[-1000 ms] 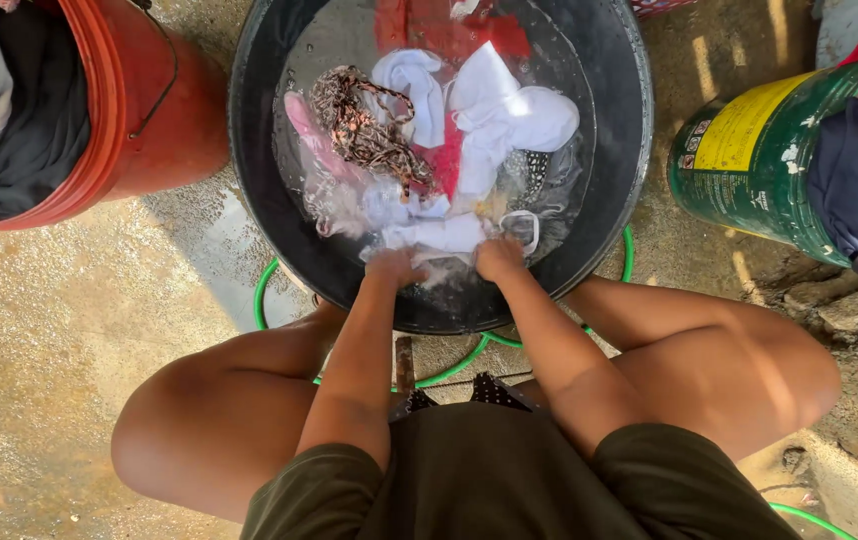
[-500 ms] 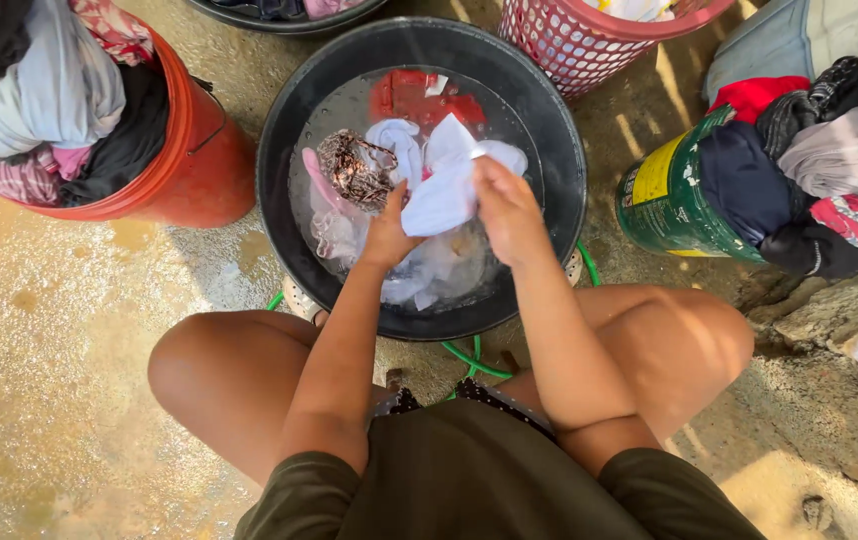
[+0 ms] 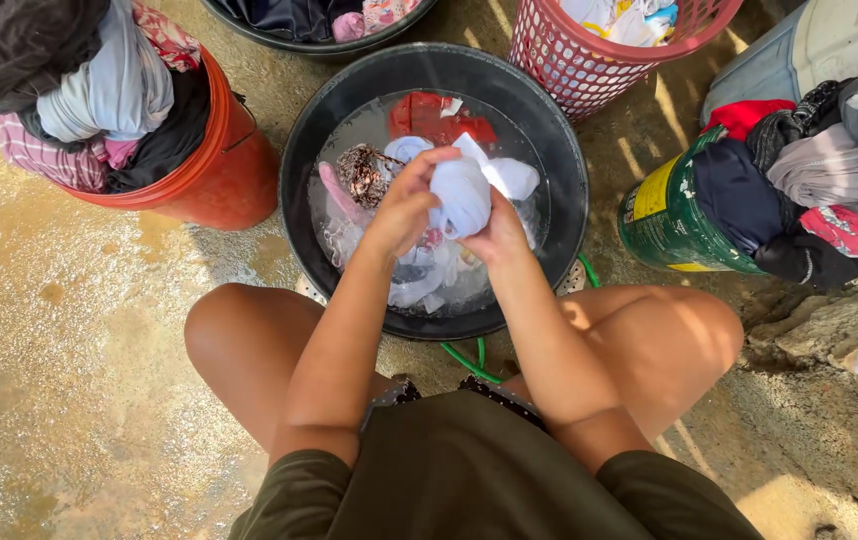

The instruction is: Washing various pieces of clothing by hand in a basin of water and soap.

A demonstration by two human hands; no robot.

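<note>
Both hands held a white cloth above the black basin: left hand and right hand clenched on it. An orange bucket and a green drum crowded the basin's rim.

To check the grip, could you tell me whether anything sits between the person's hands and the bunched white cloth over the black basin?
Nothing visible does: the left hand and right hand both clasp the bunched white cloth directly, above the round black plastic basin.

Outdoor home washing yard, wet concrete ground, laundry-filled buckets, wash basin
</note>
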